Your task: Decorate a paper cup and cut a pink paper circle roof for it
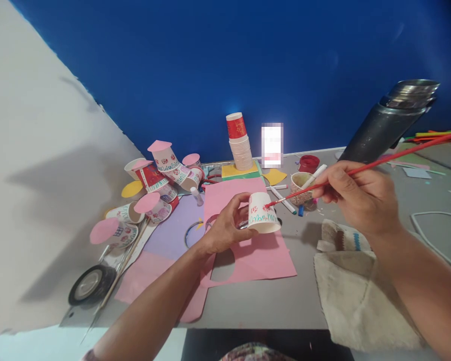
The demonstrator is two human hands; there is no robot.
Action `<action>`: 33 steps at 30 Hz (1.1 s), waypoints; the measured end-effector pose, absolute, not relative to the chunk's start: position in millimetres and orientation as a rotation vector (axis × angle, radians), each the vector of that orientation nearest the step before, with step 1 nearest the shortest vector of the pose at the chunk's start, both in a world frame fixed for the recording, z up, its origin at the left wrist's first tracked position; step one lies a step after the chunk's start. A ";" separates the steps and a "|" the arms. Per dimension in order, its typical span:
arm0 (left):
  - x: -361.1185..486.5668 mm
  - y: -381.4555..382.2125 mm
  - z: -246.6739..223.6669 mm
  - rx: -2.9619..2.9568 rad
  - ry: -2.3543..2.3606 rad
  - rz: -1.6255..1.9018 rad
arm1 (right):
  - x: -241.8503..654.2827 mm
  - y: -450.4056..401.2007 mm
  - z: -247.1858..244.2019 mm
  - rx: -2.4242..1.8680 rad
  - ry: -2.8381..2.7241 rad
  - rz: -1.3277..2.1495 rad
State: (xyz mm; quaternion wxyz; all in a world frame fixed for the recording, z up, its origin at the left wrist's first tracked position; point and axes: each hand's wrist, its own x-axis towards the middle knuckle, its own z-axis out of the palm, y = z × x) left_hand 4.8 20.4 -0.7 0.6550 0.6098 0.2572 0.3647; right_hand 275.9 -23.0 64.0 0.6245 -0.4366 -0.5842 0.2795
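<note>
My left hand (pixel 231 223) holds a white paper cup (pixel 262 213) upside down above pink paper, thumb under the rim and fingers behind it. Red flower-like marks and a green grass-like line decorate its side. Between the fingers of my right hand (pixel 364 198) is a long red paintbrush (pixel 383 159), its red-wet tip at one of the red marks on the cup. Just left of my right hand stands a patterned cup (pixel 299 188) with a white marker (pixel 317 173) leaning in it. Behind that cup sits a small red paint jar (pixel 308 163).
Decorated cups with pink paper tops (pixel 161 163) crowd the left side. A cup stack (pixel 240 145) stands at the back. A black flask (pixel 389 123) is at right, above a beige cloth (pixel 355 291). Black tape (pixel 92 286) lies near the left edge; pink paper (pixel 263 260) covers the middle.
</note>
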 end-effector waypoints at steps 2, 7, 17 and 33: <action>5.1 20.4 -0.4 1.373 0.584 0.833 | 276.0 -22.5 63.7 -1.001 -1.336 0.650; 5.5 20.2 0.6 1.367 0.588 0.840 | 277.5 -20.1 61.6 -0.968 -1.266 0.600; 7.9 20.4 -5.7 1.361 0.586 0.923 | 272.5 -20.2 53.1 -1.047 -1.557 0.644; 3.2 13.9 7.1 1.544 0.590 0.905 | 262.5 -15.7 33.4 -1.154 -2.164 0.276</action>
